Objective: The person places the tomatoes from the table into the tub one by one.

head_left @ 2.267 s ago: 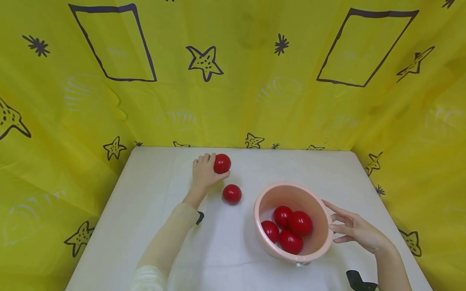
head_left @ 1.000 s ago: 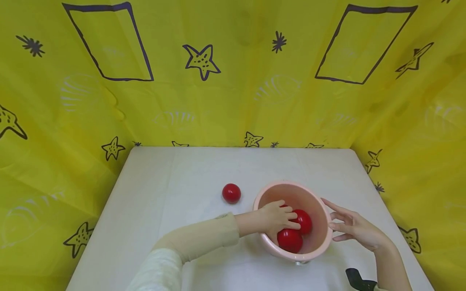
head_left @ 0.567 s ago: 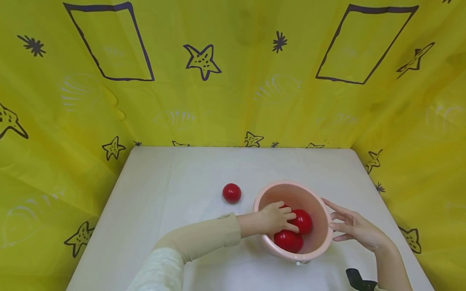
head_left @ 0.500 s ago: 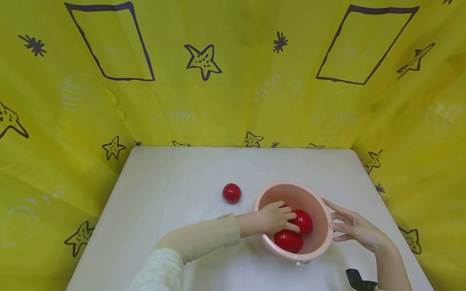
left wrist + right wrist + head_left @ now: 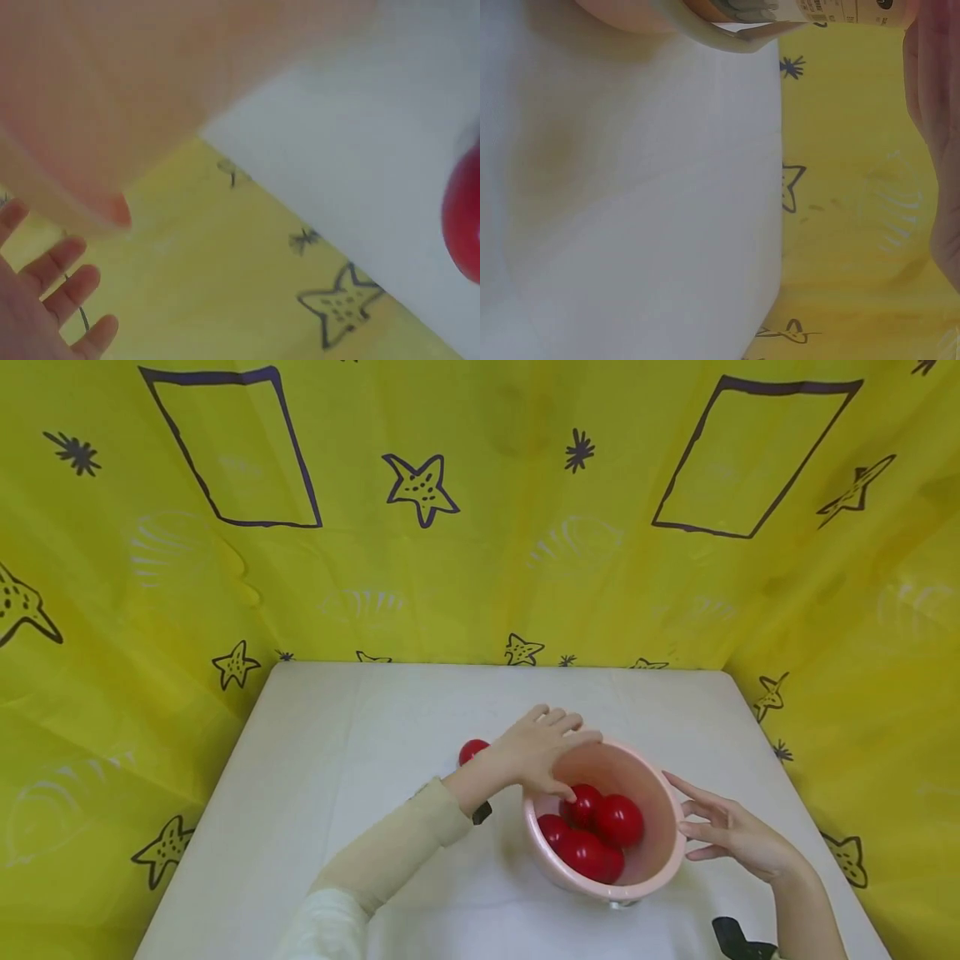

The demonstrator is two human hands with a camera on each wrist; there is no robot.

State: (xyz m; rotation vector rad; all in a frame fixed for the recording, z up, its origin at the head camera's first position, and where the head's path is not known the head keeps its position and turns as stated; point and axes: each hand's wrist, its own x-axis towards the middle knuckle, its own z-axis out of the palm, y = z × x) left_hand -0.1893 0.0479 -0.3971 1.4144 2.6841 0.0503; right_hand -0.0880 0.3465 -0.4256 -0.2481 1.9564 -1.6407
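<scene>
A pink bucket [image 5: 540, 852] stands on the white table, with several red balls [image 5: 619, 821] inside. My left hand [image 5: 536, 747] is over its left rim, fingers spread and holding nothing, thumb above the balls. In the left wrist view the fingers [image 5: 71, 292] are apart beside the blurred bucket [image 5: 112, 97]. One more red ball [image 5: 472, 750] lies on the table left of the bucket, partly hidden by my left wrist. My right hand [image 5: 738, 835] touches the bucket's right side with extended fingers. The right wrist view has the bucket's label [image 5: 840, 10] and handle [image 5: 735, 41].
A white table [image 5: 360, 710] carries everything. Yellow curtain [image 5: 480, 568] with drawn stars and shells surrounds it at the back and both sides. Dark straps [image 5: 738, 939] are visible near both wrists.
My left hand took a red ball from the table's far side into the bucket, let it go there and has risen back to the left rim. The right hand has stayed put.
</scene>
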